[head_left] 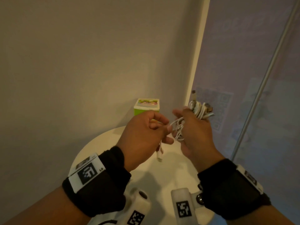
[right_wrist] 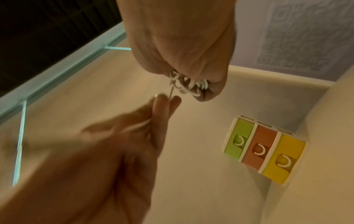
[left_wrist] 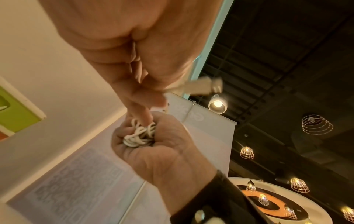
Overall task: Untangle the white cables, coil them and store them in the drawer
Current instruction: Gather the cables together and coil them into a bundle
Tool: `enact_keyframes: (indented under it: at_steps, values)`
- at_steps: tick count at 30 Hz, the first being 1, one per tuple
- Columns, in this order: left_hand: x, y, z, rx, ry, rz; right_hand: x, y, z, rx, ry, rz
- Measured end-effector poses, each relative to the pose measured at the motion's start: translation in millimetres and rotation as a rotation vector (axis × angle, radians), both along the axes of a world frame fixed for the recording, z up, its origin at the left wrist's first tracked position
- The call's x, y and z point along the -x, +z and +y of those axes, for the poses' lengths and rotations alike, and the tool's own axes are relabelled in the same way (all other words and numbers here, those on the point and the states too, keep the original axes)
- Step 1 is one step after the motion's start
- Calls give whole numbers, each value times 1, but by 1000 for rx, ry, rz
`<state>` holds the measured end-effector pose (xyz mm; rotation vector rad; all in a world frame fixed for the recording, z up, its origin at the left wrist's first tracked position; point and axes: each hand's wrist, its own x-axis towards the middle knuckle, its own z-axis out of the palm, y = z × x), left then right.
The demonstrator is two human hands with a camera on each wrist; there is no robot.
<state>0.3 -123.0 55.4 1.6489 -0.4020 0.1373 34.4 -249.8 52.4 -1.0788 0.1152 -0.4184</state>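
Both hands are raised above a round white table [head_left: 168, 166]. My right hand [head_left: 186, 122] grips a bundle of white cables [head_left: 178, 129]; part of it is wound into a coil [head_left: 200, 109] with metal plugs sticking out past the fingers. My left hand [head_left: 162, 127] pinches one white strand leading from that tangle, and the strand's plug end [head_left: 159, 154] dangles below the hand. The right wrist view shows the tangle [right_wrist: 188, 85] in the right fist and the left fingertips [right_wrist: 162, 100] on the strand. A small drawer unit [right_wrist: 264, 150] with green, orange and yellow drawers, all closed, stands at the table's back.
The drawer unit [head_left: 146, 107] stands against a plain wall. A pale banner with a QR pattern [head_left: 224, 111] and a metal pole [head_left: 259, 95] stand close on the right. The table rim [head_left: 78, 158] curves round at the left.
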Motion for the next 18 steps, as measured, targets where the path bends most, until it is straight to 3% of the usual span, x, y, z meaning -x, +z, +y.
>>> enact_keyframes:
  at_steps: [5,9,11,14,18]
  values:
    - [-4,-5,8,-273,-105,51,3,6,-14,-3,41,-66]
    - [-10,2,23,-591,-113,-100,2,6,-23,29,50,-43]
    - [-13,8,29,-642,-55,-167,3,5,-25,149,72,-25]
    - [-17,17,30,-390,59,-216,9,1,-20,325,141,33]
    - [-22,11,18,100,32,-30,15,-9,-6,351,258,88]
